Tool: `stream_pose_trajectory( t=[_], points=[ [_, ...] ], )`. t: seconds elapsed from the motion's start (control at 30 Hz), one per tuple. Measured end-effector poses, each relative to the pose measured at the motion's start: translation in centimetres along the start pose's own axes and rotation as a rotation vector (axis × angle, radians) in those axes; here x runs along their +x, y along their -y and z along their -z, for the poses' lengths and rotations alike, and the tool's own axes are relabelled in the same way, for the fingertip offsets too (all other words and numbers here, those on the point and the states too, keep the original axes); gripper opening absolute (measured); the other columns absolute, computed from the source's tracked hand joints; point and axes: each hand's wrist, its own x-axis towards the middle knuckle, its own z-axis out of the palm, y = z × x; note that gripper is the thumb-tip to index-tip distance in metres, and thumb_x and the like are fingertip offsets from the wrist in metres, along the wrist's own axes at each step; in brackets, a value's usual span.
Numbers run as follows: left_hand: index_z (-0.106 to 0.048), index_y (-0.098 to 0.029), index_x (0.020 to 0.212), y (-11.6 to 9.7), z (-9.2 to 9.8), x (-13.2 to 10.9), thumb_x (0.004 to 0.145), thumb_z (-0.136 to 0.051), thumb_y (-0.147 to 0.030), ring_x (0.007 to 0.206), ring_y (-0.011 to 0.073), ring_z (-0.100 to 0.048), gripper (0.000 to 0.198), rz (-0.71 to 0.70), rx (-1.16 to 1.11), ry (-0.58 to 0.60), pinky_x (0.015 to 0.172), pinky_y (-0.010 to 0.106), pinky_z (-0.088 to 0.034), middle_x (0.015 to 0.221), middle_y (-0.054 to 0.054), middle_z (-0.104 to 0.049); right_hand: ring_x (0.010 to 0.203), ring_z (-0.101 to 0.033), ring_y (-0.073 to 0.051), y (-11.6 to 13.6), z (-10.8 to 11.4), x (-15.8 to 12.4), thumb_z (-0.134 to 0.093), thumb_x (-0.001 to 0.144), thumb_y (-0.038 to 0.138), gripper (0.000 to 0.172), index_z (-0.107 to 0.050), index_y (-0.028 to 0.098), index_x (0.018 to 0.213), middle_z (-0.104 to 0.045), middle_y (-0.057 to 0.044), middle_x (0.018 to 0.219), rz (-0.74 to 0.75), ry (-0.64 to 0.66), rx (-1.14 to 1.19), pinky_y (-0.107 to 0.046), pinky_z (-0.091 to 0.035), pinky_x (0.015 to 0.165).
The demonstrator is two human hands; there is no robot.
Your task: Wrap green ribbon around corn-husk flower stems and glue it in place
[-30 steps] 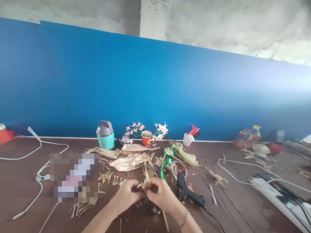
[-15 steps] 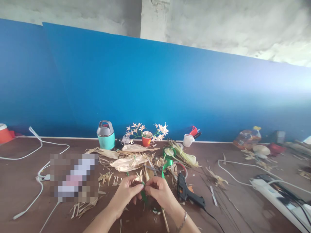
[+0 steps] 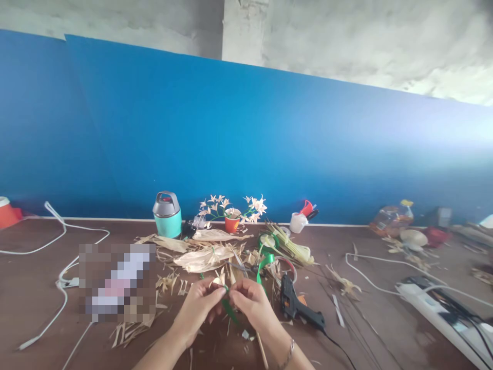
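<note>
Centrally, green tape — apparently pinched between left hand, right hand

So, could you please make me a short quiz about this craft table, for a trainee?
1. True or false: the glue gun lies on the table, to the right of the right hand.
2. The strip pinched between the left hand and the right hand is: A red, B green, C white.
3. Which wrist wears the bracelet?
Key: 1 true; 2 B; 3 the right.
</note>
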Motion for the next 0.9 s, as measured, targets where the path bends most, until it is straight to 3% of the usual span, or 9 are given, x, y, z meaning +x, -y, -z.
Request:
stream_pose_trajectory(
  t=[0.13,0.37,0.5,0.6,0.73,0.9],
  points=[
    [-0.056,-0.016,0.064,-0.25,-0.1,-0.1,0.069,-0.063,-0.038,0.039,0.0064,-0.037,0.023,-0.008,-0.002,0.019,0.034,0.016,-0.026,0.044,-0.005,-0.049,0.044,-0.038,-0.007,0.39,-0.09,0.04,-0.064,0.064,0.048,0.035,-0.055,0.015,0.059,-0.053,0.002,0.049,-0.035,-0.008,0.052,-0.02,-0.027,0.044],
    [-0.056,-0.016,0.064,-0.56,-0.57,-0.3,0.065,-0.065,-0.042,0.032,0.0046,-0.031,0.027,0.074,0.016,-0.041,0.032,0.016,-0.02,0.037,-0.006,-0.047,0.042,-0.036,-0.007,-0.32,-0.3,0.06,-0.06,0.066,0.034,0.02,-0.054,0.016,0.061,-0.047,0.005,0.047,0.016,-0.065,-0.045,-0.019,-0.025,0.041],
    [-0.057,-0.015,0.065,-0.42,-0.85,-0.47,0.064,-0.066,-0.041,0.032,0.0041,-0.033,0.027,0.084,-0.039,-0.087,0.031,0.015,-0.014,0.041,-0.006,-0.047,0.047,-0.041,-0.01,0.09,-0.64,-0.41,-0.055,0.069,0.024,0.012,-0.054,0.017,0.06,-0.049,0.003,0.052,0.182,-0.16,-0.29,-0.021,-0.032,0.045],
    [-0.057,-0.015,0.065,-0.3,-0.92,-0.51,0.061,-0.069,-0.036,0.037,0.0045,-0.039,0.025,0.11,-0.119,-0.112,0.032,0.014,-0.016,0.048,-0.006,-0.046,0.053,-0.045,-0.011,0.13,-0.72,-0.56,-0.051,0.07,0.018,0.012,-0.054,0.017,0.059,-0.053,0.001,0.057,0.33,-0.207,-0.448,-0.022,-0.036,0.051],
    [-0.055,-0.015,0.062,0.12,-0.86,-0.29,0.061,-0.072,-0.036,0.038,0.004,-0.035,0.027,0.102,-0.179,-0.101,0.034,0.015,-0.018,0.047,-0.008,-0.043,0.058,-0.047,-0.013,-0.14,-0.64,-0.62,-0.048,0.073,0.014,0.015,-0.053,0.018,0.06,-0.052,0.0,0.06,0.473,-0.229,-0.596,-0.022,-0.035,0.054],
    [-0.051,-0.016,0.056,0.18,-0.82,-0.2,0.061,-0.072,-0.036,0.038,0.0039,-0.031,0.03,0.103,-0.204,-0.105,0.036,0.015,-0.02,0.044,-0.009,-0.037,0.057,-0.049,-0.013,-0.06,-0.62,-0.77,-0.048,0.075,0.013,0.015,-0.054,0.018,0.062,-0.054,0.0,0.061,0.486,-0.225,-0.6,-0.022,-0.036,0.054]
  ],
)
